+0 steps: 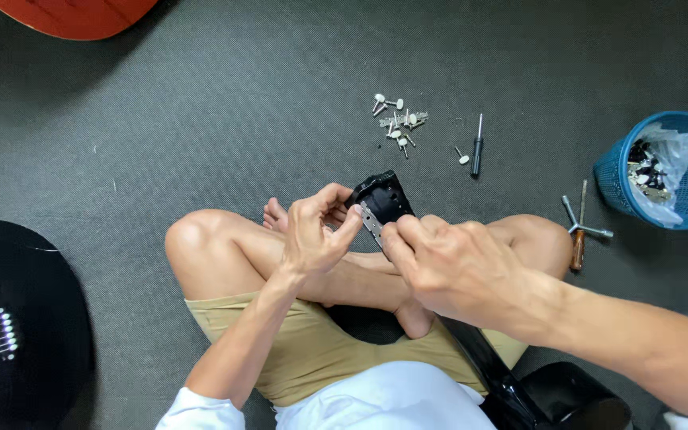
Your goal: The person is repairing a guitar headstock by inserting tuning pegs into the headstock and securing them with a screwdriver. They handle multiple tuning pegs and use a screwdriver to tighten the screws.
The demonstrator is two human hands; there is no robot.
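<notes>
Both hands are pinching at the headstock (pixel 381 197), resting over the crossed legs. Left hand (pixel 312 235) is steadying its left edge, right hand (pixel 447 267) is gripping the metal tuner strip (pixel 371 220), so looks like tuner fitting or removal. Loose tuners (pixel 396 119) and screwdriver (pixel 477 147) are lying on the floor (pixel 201 119) further off; next probably needs that screwdriver.

The right hand (pixel 447 267) hid the guitar neck (pixel 483 362); frame edges cut off the red guitar (pixel 73 14) upper left and black guitar (pixel 17 326) lower left.
</notes>
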